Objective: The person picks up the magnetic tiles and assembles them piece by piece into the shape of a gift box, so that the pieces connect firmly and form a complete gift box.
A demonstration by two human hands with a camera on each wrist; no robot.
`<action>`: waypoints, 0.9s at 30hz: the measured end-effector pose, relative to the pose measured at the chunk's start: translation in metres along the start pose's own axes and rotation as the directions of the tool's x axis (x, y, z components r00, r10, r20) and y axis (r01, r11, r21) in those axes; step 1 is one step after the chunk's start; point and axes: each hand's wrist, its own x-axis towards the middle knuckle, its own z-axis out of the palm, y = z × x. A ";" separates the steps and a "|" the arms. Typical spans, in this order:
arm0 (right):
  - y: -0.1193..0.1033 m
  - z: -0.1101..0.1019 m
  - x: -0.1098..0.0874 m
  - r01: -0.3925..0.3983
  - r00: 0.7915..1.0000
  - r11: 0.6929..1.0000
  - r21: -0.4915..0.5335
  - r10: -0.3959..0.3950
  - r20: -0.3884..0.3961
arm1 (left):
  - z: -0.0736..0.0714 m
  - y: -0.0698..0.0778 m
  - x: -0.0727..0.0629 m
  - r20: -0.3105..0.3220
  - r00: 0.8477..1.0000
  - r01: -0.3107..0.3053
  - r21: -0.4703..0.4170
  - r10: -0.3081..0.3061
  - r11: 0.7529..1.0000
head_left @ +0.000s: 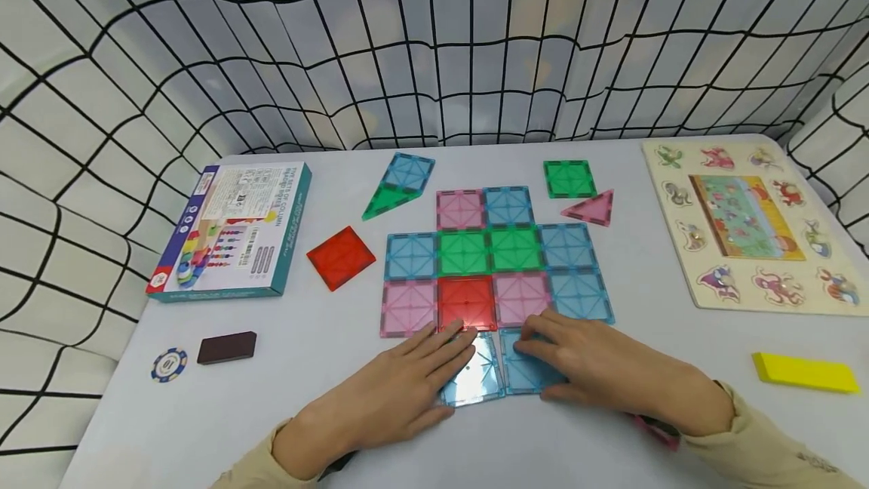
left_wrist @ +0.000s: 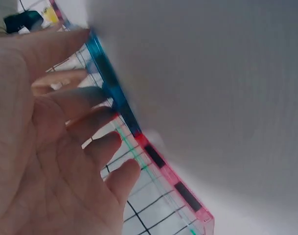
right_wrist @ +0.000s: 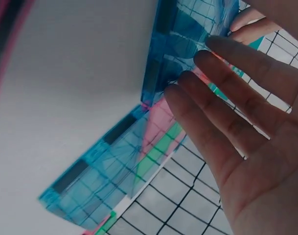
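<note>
Translucent square magnetic tiles lie flat in a joined pattern, with a red tile (head_left: 467, 302) and a pink tile (head_left: 521, 297) in its lower middle. Below them are two blue tiles, the left one (head_left: 480, 374) shiny with glare and the right one (head_left: 526, 370) partly covered by fingers. A thin slanted gap parts the two. My left hand (head_left: 397, 383) lies with extended fingers over the left blue tile's edge and the red tile's lower rim. Fingertips of my right hand (head_left: 591, 362) rest on the right blue tile; in the right wrist view these fingers (right_wrist: 227, 122) look nearly straight.
Around the pattern are a loose red tile (head_left: 341, 258), a blue-green pair (head_left: 400, 183), a green square (head_left: 569, 179) and a pink triangle (head_left: 592, 208). Left: a box (head_left: 234, 232), dark block (head_left: 227, 348), poker chip (head_left: 169, 364). Right: a puzzle board (head_left: 753, 285), yellow block (head_left: 806, 373). Black netting (head_left: 434, 40) surrounds the table.
</note>
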 end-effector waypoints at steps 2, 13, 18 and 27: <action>0.001 -0.002 -0.001 0.011 1.000 0.999 0.035 -0.012 0.010 | -0.002 -0.003 0.000 -0.005 1.000 0.003 -0.007 -0.003 1.000; 0.054 -0.020 -0.028 -0.135 0.976 0.929 0.344 0.185 -0.116 | -0.003 -0.015 -0.003 -0.091 0.960 0.221 -0.339 -0.266 0.914; 0.091 -0.025 -0.047 -0.260 0.911 0.911 0.321 0.342 -0.230 | -0.006 -0.037 -0.013 -0.144 0.798 0.367 -0.654 -0.585 0.662; 0.112 -0.014 -0.051 -0.409 0.868 0.739 0.535 0.495 -0.021 | -0.004 -0.066 -0.017 -0.032 0.756 0.248 -0.911 -0.653 0.331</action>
